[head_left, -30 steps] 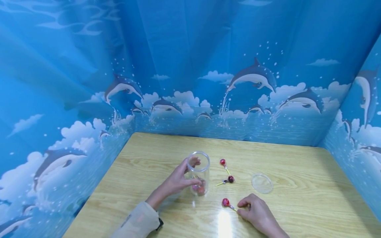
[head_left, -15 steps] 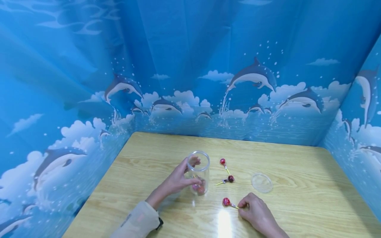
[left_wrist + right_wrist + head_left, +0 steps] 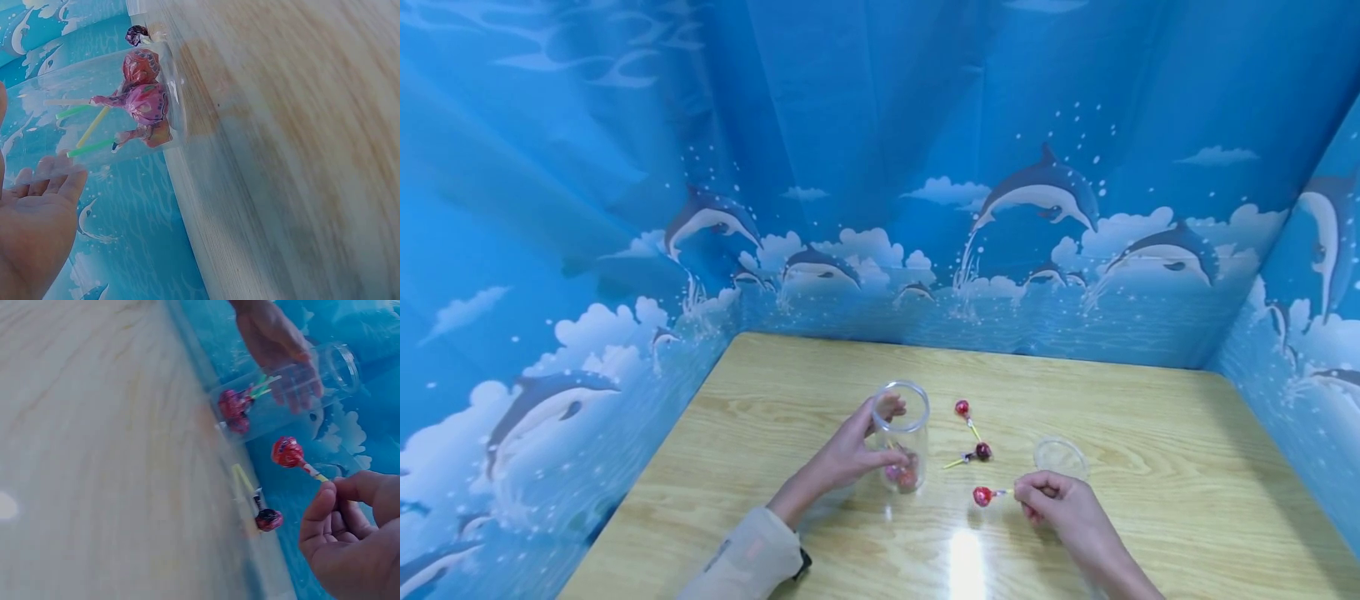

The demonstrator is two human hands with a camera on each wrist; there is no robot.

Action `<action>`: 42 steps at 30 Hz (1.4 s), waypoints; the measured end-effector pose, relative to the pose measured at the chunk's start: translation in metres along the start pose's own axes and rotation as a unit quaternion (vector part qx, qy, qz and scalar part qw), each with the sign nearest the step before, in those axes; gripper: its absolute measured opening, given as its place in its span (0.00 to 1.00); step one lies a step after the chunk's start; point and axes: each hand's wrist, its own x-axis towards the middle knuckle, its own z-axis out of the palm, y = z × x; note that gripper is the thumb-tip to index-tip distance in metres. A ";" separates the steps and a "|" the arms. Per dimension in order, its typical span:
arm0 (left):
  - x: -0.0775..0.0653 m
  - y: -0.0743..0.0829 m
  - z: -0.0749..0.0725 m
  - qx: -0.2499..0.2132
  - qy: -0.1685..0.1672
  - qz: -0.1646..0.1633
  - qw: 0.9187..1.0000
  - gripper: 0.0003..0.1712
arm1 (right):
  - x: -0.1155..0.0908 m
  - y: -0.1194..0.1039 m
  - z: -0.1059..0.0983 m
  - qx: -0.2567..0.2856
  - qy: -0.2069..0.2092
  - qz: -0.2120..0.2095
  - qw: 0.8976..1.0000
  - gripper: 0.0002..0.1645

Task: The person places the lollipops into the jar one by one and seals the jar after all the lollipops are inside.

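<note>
A clear, open-topped jar stands upright on the table. Several wrapped lollipops lie in its bottom, their green, yellow and white sticks pointing up. My left hand holds the jar from its left side, thumb in front and fingers behind. Between thumb and forefinger, my right hand pinches the stick of a red lollipop, raised off the table with its head toward the jar. Two more lollipops rest right of the jar: a red one farther back and a dark one nearer.
A clear round lid lies on the wooden table, just behind my right hand. Blue dolphin-print curtain walls the table at the back and sides.
My right hand has lifted the red lollipop off the table and moved it slightly right and away from me. The left hand and the jar stay where they were.
</note>
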 end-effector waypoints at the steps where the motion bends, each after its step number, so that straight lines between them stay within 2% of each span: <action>1: 0.000 0.000 0.000 0.000 0.000 0.000 1.000 0.45 | 0.000 -0.004 -0.001 0.026 0.008 0.001 1.000 0.14; 6: 0.000 0.000 0.000 0.002 0.001 -0.002 1.000 0.45 | 0.000 -0.021 -0.007 0.146 0.012 -0.034 0.989 0.10; 11: 0.000 0.000 0.000 0.007 -0.003 -0.002 1.000 0.45 | -0.001 -0.038 -0.017 0.194 -0.020 -0.086 0.977 0.07; 23: 0.000 0.000 0.000 0.008 -0.006 -0.004 1.000 0.44 | 0.007 -0.072 -0.022 0.226 -0.040 -0.152 0.961 0.06; 36: 0.000 0.001 -0.001 0.013 -0.008 -0.009 1.000 0.45 | 0.017 -0.099 -0.001 0.237 -0.058 -0.172 0.954 0.07; 42: 0.000 0.001 -0.002 0.010 -0.012 -0.003 1.000 0.46 | 0.025 -0.109 0.012 0.225 -0.065 -0.173 0.957 0.06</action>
